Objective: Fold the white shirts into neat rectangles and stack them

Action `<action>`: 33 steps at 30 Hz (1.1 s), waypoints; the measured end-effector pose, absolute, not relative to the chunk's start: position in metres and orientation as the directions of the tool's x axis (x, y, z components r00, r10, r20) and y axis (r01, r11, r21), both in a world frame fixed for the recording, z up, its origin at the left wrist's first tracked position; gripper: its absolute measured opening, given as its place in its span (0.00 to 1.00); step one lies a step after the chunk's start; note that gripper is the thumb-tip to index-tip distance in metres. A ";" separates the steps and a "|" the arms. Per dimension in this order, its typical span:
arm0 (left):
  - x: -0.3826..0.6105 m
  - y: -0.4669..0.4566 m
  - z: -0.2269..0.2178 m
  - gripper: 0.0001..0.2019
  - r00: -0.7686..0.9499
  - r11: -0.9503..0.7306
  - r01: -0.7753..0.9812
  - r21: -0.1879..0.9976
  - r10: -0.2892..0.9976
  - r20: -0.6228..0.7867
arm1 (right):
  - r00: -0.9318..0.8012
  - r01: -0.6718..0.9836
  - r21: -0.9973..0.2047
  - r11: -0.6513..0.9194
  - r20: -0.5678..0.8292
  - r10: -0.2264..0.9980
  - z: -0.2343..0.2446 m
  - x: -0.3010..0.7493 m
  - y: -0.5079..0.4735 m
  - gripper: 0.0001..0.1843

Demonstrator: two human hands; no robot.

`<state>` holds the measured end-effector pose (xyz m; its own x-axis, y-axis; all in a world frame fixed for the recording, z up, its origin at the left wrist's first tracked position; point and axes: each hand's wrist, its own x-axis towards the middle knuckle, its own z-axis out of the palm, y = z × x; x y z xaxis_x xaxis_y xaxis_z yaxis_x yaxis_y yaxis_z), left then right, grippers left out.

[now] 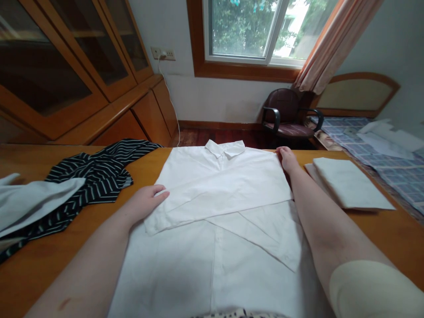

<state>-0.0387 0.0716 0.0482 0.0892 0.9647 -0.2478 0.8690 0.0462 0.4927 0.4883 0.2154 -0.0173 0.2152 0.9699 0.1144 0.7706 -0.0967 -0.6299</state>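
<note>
A white collared shirt (218, 185) lies flat on the wooden table (391, 229), collar away from me, both sleeves folded across its body. My left hand (145, 201) rests on the shirt's left edge at the cuff of a folded sleeve, fingers curled over the cloth. My right hand (287, 159) sits at the shirt's far right shoulder, fingers bent against the fabric edge. My right forearm lies along the shirt's right side.
A black-and-white striped garment (99, 172) and a pale grey cloth (33, 198) lie at the left. A folded white garment (347, 182) sits at the right. Beyond the table are a dark chair (288, 117), a bed (391, 163) and wooden cabinets (76, 75).
</note>
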 end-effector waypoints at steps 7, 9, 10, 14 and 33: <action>-0.038 0.074 0.042 0.20 0.067 0.050 0.911 0.410 0.962 -0.266 | 0.368 0.819 -0.529 -0.220 0.192 0.910 -0.009 0.484 0.211 0.17; -0.039 0.075 0.040 0.22 0.064 0.048 0.919 0.390 0.961 -0.268 | 0.335 0.814 -0.547 -0.195 0.167 0.927 -0.008 0.482 0.210 0.16; -0.040 0.076 0.038 0.23 0.069 0.043 0.923 0.381 0.959 -0.274 | 0.311 0.789 -0.591 -0.170 0.145 0.939 -0.008 0.481 0.209 0.15; -0.044 0.077 0.033 0.25 0.075 0.035 0.932 0.361 0.955 -0.286 | 0.313 0.438 -0.891 -0.120 0.026 0.949 -0.004 0.479 0.203 0.14; -0.055 0.076 0.030 0.25 -0.079 0.251 0.795 0.553 0.946 -0.315 | 0.263 0.188 -0.886 -0.425 -0.371 0.890 0.025 0.464 0.188 0.11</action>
<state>-0.0548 0.0764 0.0304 -0.0794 0.9458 -0.3148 0.7947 0.2507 0.5528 0.4638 0.1876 0.0247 0.2634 0.8903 -0.3714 0.1877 -0.4250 -0.8855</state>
